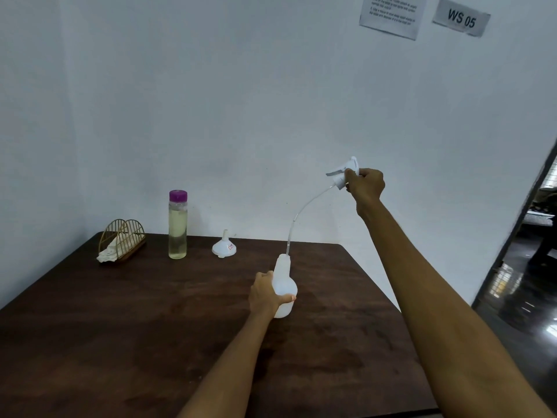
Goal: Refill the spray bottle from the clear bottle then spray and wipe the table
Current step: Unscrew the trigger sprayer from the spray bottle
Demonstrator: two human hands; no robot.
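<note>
Right hand (366, 184): raised above the table's far right corner, fingers curled round the spray head (346, 173), which is off the bottle; its thin dip tube (301, 211) curves down with the tip still in the bottle's neck. Left hand (265, 295): wrapped round the belly of the white spray bottle (283, 285), which stands upright near the middle of the dark wooden table (120, 327). Clear bottle (177, 226): purple cap on, pale liquid inside, upright near the far edge. White funnel (224, 246): mouth down, just right of it. Wire holder with a cloth (120, 244): far left corner. Handling, by judgement: spray bottle is light, thin plastic, likely empty and easily tipped, best held low round the body; dip tube flexible and may drip; clear bottle looks rigid, heavier with liquid, perhaps breakable, best gripped mid-body.
</note>
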